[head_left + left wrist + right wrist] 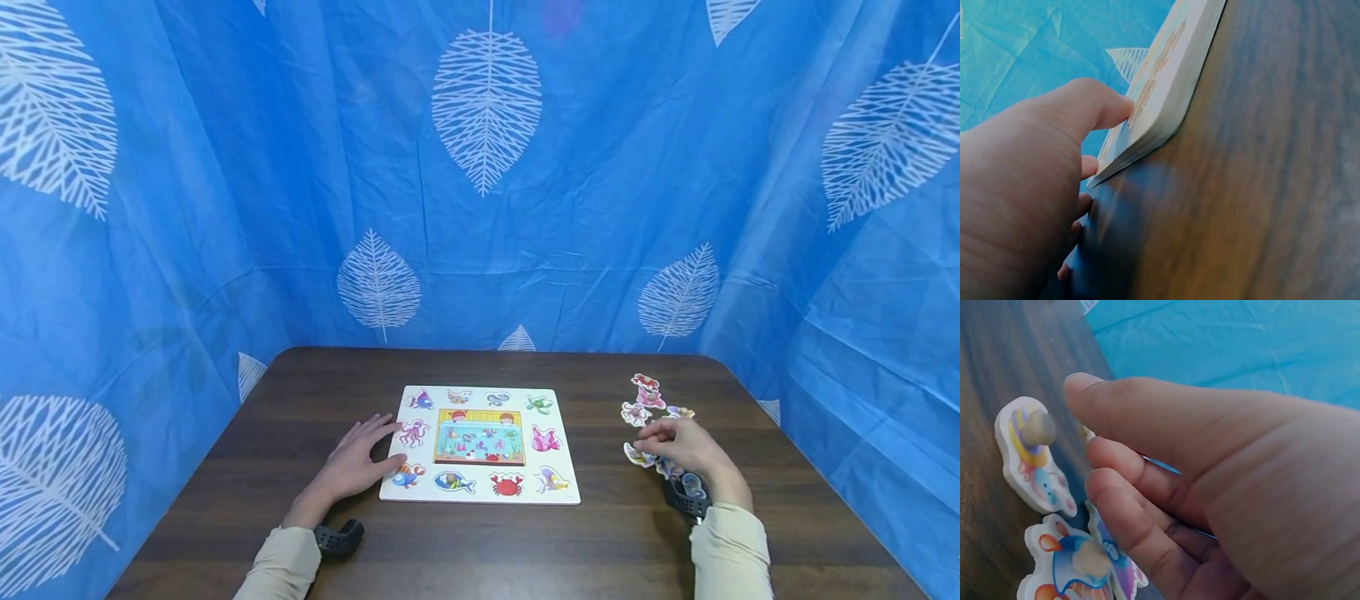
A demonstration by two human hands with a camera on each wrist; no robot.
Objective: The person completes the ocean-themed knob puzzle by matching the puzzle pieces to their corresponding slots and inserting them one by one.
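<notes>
Head view: puzzle board lies flat on dark wooden table, sea-creature pictures along its border, fish-tank scene in the middle. Left hand is at the board's left edge, fingers and thumb spread. Right hand is above the loose pieces, which lie to the right of the board and well apart from it; fingers bent. Light sleeves on both arms; blue curtain with white leaf prints behind.

Left wrist view: thumb tip rests on the board's face near a rounded corner; one fingertip shows beside the edge. Grip spread, not pinching.

Right wrist view: thumb stands apart from the bent fingertips, a gap between them; grip loose. Near the fingers: yellow-striped piece, blue-and-orange piece and purple piece, the last two overlapping in view. Round knobs show on the first two.
</notes>
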